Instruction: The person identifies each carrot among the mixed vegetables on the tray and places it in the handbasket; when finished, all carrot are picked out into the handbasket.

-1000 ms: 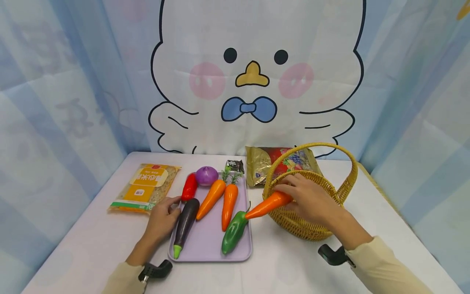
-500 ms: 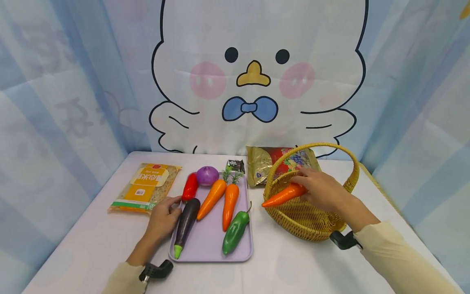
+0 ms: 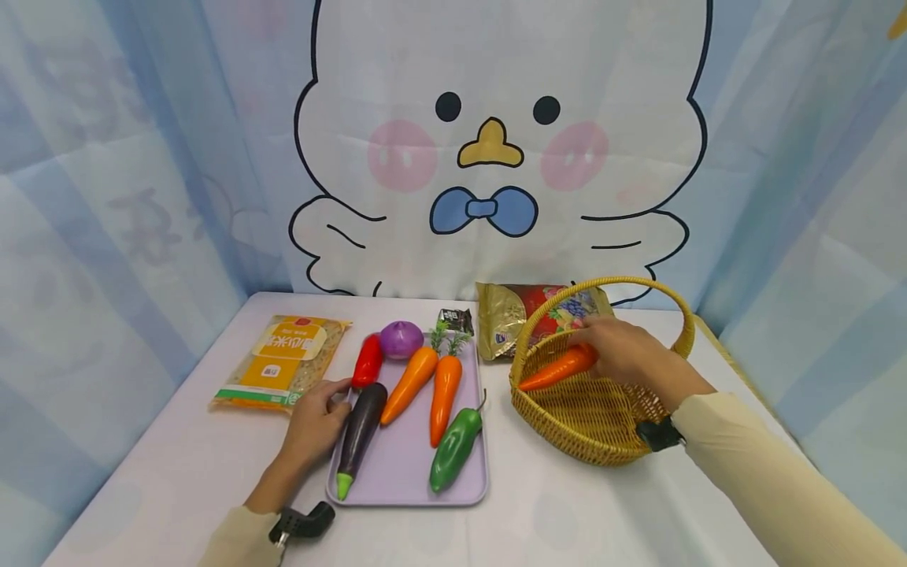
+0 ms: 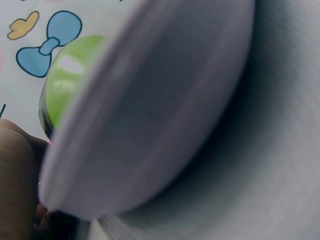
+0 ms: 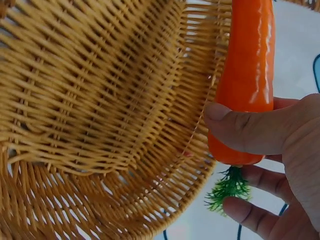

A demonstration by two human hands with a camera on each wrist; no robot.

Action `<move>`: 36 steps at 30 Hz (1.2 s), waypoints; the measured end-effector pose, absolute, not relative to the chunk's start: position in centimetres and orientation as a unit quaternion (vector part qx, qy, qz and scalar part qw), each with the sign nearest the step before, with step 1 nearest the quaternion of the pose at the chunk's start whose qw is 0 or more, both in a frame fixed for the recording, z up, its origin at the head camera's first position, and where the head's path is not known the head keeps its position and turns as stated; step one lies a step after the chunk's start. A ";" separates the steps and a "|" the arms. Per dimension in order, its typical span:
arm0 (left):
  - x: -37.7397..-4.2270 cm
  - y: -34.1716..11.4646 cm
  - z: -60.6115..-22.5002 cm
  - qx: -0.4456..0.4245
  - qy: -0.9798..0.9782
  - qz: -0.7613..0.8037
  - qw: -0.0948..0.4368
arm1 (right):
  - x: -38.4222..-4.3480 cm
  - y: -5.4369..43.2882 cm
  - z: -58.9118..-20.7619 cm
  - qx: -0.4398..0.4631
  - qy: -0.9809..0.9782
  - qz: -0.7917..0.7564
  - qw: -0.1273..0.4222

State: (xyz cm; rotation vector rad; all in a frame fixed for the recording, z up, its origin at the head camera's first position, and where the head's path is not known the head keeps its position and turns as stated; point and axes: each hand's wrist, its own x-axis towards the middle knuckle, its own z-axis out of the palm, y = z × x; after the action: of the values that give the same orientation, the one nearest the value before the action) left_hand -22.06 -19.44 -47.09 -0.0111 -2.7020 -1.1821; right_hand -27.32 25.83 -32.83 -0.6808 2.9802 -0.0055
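In the head view my right hand [image 3: 623, 350] grips an orange toy carrot [image 3: 560, 368] above the wicker basket [image 3: 584, 445]. The right wrist view shows the thumb across the carrot's thick end [image 5: 245, 75], its green leafy top by the fingers. My left hand [image 3: 316, 421] holds the left rim of the lilac tray [image 3: 397, 476], fingertips partly hidden. On the tray lie an eggplant [image 3: 363, 433], a red pepper-like vegetable [image 3: 368, 361], a purple onion [image 3: 401, 340], two carrots [image 3: 445, 398] and a green chili pepper [image 3: 456, 450].
A yellow grain bag [image 3: 279, 358] lies left of the tray. Behind the basket leans a gold packet [image 3: 503, 319], and a small black packet [image 3: 456, 320] sits behind the tray. The basket's tall handle [image 3: 683, 315] arches over its opening. Curtains surround the white table.
My right hand has carried the carrot right, away from the green chili pepper, and then a little lower over the basket. My left hand stays at the tray's rim.
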 end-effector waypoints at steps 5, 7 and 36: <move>-22.2 -19.5 -47.2 -0.002 -0.912 -0.399 0.096 | -28.2 26.1 -33.2 -0.200 0.977 -0.007 0.075; -22.2 -19.5 -47.3 -0.002 -0.911 -0.401 0.095 | -28.5 26.3 -33.5 -0.195 0.977 -0.010 0.084; -22.0 -19.4 -47.1 0.005 -0.911 -0.403 0.087 | -31.2 25.7 -37.5 -0.220 0.971 0.006 0.094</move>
State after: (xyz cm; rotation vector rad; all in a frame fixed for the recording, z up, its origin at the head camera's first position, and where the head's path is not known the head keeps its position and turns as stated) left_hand -22.02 -19.41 -47.09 0.0156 -2.7142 -1.2017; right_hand -31.23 25.65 -37.49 -0.6515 2.8803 0.0186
